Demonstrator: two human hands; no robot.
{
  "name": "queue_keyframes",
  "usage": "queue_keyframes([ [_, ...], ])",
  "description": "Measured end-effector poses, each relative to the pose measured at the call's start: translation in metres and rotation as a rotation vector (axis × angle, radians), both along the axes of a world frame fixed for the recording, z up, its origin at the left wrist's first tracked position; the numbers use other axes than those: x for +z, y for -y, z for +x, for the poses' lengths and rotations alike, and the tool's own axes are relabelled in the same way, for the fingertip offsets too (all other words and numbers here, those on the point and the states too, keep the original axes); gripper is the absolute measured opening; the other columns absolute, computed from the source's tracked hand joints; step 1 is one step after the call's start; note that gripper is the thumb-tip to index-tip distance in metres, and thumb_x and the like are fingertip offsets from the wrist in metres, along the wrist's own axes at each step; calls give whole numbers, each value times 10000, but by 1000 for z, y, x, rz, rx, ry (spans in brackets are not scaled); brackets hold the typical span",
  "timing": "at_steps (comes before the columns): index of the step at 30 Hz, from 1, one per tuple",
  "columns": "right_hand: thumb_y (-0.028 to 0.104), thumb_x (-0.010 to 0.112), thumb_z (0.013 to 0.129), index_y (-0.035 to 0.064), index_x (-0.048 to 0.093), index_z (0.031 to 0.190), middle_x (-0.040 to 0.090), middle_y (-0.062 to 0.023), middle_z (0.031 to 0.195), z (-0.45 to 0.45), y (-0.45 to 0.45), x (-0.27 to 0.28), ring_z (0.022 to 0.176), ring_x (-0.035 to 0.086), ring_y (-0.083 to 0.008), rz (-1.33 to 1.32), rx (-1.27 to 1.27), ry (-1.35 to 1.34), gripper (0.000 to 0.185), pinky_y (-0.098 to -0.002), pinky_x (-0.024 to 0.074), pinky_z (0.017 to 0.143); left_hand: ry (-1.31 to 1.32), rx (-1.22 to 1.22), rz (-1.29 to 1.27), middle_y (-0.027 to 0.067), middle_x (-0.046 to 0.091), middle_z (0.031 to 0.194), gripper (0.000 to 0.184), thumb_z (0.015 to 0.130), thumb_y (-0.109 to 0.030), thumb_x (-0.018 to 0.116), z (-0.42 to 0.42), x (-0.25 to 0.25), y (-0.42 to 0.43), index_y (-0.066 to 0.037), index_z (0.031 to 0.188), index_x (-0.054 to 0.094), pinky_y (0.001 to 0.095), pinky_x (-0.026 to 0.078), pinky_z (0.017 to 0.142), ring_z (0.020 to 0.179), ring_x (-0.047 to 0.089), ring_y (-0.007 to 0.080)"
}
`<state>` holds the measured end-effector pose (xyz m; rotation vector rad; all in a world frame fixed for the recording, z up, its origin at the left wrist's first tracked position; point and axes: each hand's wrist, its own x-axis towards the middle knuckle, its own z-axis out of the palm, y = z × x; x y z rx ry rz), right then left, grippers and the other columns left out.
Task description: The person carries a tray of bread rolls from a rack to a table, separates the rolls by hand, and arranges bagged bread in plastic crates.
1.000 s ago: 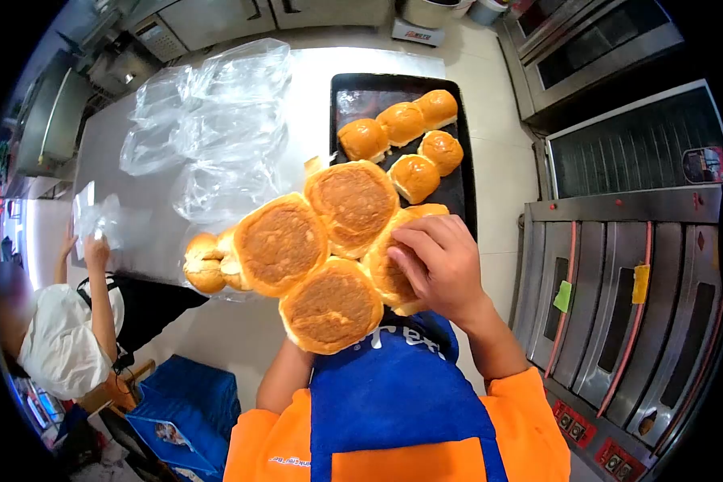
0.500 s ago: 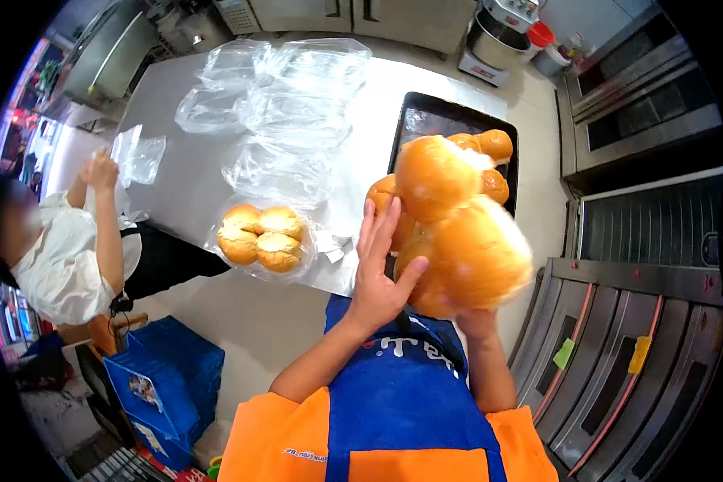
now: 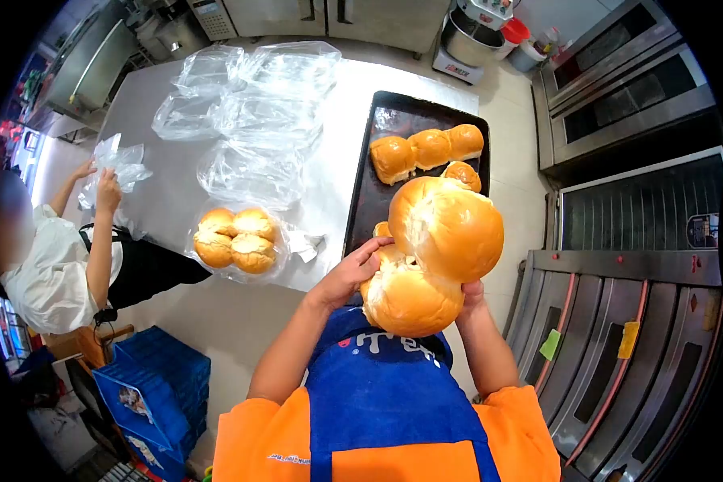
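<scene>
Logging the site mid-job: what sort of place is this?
Probably a bakery kitchen: there are held buns up front, more buns on a black tray, and what look like ovens on the right.

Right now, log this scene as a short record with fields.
Left hand: on the left side of the bun cluster
Right hand: at the cluster's right side, fingers partly hidden
Tray: dark, bearing a row of three buns
Table: clear plastic bags, four buns in plastic
Co-worker's hands: holding clear plastic
</scene>
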<state>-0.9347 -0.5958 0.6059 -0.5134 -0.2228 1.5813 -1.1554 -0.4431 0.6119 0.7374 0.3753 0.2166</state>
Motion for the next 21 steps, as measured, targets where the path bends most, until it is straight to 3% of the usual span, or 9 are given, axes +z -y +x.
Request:
queue_keyframes([
  [4, 355, 941, 753, 45, 514, 1478, 607, -145, 1435, -8, -11, 36, 1295, 611, -305, -172, -43, -112, 897, -469, 503, 1119, 178, -12, -132, 112, 458, 1584, 941, 977, -585, 641, 11, -12, 5, -48, 1632, 234, 392, 417, 1181, 1439, 479, 224],
  [7, 376, 907, 803, 50, 503, 1488, 600, -155, 1441, -9, -17, 51, 1304, 609, -296, -38, -12, -92, 859, -456, 512, 1106, 199, -27, -183, 112, 414, 1621, 995, 954, -604, 662, 13, -31, 5, -71, 1654, 196, 397, 411, 1187, 1463, 453, 231],
  [11, 357, 875, 855, 35, 554, 1419, 653, -137, 1338, 7, -21, 70, 1205, 655, -240, -79, -58, 427, 725, -407, 538, 1035, 339, -21, -149, 128, 440, 1590, 1030, 938, -622, 680, 12, -31, 6, -43, 1646, 206, 384, 419, 1173, 1438, 477, 239],
  [13, 344, 866, 873, 17, 576, 1376, 685, -114, 1253, 10, -28, 84, 1146, 671, -211, -129, -116, 877, 666, -379, 546, 995, 222, 78, -201, 127, 459, 1572, 859, 988, -428, 706, 12, -47, 7, -39, 1621, 274, 382, 423, 1168, 1417, 486, 217],
  [15, 536, 799, 891, 4, 515, 1436, 670, -96, 1195, 18, -14, 70, 1139, 652, -205, -246, -313, 1216, 812, -363, 509, 1020, 15, 142, -142, 131, 479, 1552, 746, 1015, -316, 691, 19, -40, -1, -33, 1599, 324, 383, 420, 1167, 1404, 488, 201],
  [17, 666, 760, 858, 38, 392, 1546, 580, -143, 1385, 7, -7, 60, 1301, 567, -265, -18, -509, 1091, 1002, -428, 438, 1124, -144, 393, 307, 121, 578, 1456, 604, 1007, -232, 688, 30, -34, 4, -24, 1520, 446, 403, 450, 1125, 1294, 578, 245],
  [19, 743, 716, 841, 48, 240, 1628, 444, -172, 1543, -30, -10, 54, 1441, 440, -327, 91, -631, 1121, 1152, -479, 346, 1204, -85, 626, 247, 121, 580, 1455, 644, 940, -188, 751, 51, -54, 20, -14, 1491, 466, 402, 449, 1120, 1295, 579, 277],
  [20, 796, 821, 607, 118, -74, 1674, 127, -194, 1718, -25, 5, 38, 1566, 229, -335, 41, -468, 1134, 1548, -494, 272, 1247, -358, 479, 651, 142, 563, 1472, 682, 876, -145, 784, 50, -29, 17, -12, 1472, 480, 395, 435, 1132, 1354, 536, 276],
  [21, 775, 773, 697, 109, 43, 1663, 212, -189, 1684, -21, 10, 21, 1537, 287, -345, 65, -531, 1205, 1382, -492, 281, 1243, -343, 494, 660, 147, 523, 1512, 717, 849, -167, 796, 56, -29, 29, -14, 1473, 476, 408, 415, 1150, 1392, 498, 280],
])
